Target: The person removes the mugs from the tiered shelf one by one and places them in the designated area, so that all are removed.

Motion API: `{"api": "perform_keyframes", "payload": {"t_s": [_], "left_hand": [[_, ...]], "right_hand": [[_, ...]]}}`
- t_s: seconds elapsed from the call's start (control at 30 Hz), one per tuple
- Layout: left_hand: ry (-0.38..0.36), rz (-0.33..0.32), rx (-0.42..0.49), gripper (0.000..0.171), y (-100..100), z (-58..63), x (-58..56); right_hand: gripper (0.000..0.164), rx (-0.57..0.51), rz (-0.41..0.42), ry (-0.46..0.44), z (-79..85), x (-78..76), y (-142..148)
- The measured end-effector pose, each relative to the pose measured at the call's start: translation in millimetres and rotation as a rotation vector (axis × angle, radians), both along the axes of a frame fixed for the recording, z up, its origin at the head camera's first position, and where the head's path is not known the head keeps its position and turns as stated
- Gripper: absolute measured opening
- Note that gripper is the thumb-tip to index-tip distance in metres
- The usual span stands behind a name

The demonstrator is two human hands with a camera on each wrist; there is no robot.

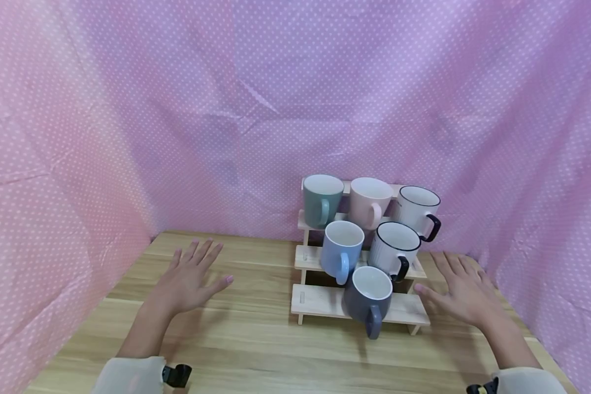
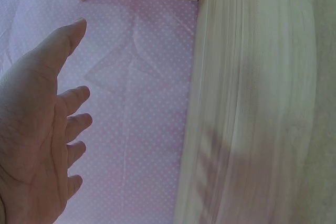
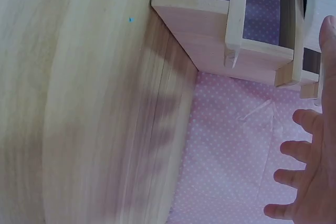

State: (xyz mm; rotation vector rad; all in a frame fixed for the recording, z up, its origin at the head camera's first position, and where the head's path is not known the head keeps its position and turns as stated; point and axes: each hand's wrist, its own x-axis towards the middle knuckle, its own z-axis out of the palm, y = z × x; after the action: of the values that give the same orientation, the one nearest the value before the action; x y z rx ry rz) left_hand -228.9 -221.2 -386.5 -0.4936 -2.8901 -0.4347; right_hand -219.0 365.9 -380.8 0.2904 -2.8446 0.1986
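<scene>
My left hand [image 1: 189, 284] hovers over the left side of the table, fingers spread and holding nothing. On the other side, my right hand [image 1: 465, 293] is spread just right of a stepped wooden rack [image 1: 320, 301], also holding nothing. The top tier carries a green mug [image 1: 320, 205], a pink mug [image 1: 366, 205] and a white mug with a black handle [image 1: 413, 210]. A light blue mug [image 1: 337, 254] and another black-handled white mug [image 1: 391, 251] stand on the middle tier. Lowest is a dark grey mug [image 1: 366, 298], its handle toward me.
The rack stands right of centre on the wood-grain table [image 1: 256, 350]. Pink dotted cloth [image 1: 216, 137] hangs behind the table and along both sides. Hand shadows fall on the tabletop in both wrist views.
</scene>
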Motion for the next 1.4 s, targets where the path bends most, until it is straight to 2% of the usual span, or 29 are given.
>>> {"api": "perform_keyframes", "payload": {"t_s": [0.2, 0.3, 0.43, 0.57, 0.83, 1.2, 1.4], "left_hand": [[0.007, -0.004, -0.018, 0.091, 4, 1.0, -6.9], [0.025, -0.009, -0.028, 0.090, 9, 3.8, -12.7], [0.070, -0.023, -0.037, 0.089, 19, 12.6, -22.2], [0.095, -0.035, -0.033, 0.082, 32, 22.8, -32.0], [0.155, -0.083, -0.066, 0.069, 57, 37.9, -47.0], [0.212, -0.156, -0.059, 0.064, 95, 51.0, -63.8], [0.247, -0.187, -0.028, 0.059, 116, 61.2, -68.9]], "right_hand": [[0.095, -0.018, 0.028, -0.006, 2.3, -2.3, -2], [0.089, -0.075, 0.077, -0.020, 4.0, -5.1, -3], [0.080, -0.161, 0.151, -0.003, 4.0, -10.0, -3], [0.073, -0.242, 0.181, -0.011, 2.7, -13.2, -2], [0.061, -0.405, 0.172, -0.124, 0.8, -17.0, -4], [0.058, -0.599, 0.146, -0.170, -12.3, -20.9, -1], [0.060, -0.792, 0.147, -0.190, -19.5, -18.4, -2]]}}
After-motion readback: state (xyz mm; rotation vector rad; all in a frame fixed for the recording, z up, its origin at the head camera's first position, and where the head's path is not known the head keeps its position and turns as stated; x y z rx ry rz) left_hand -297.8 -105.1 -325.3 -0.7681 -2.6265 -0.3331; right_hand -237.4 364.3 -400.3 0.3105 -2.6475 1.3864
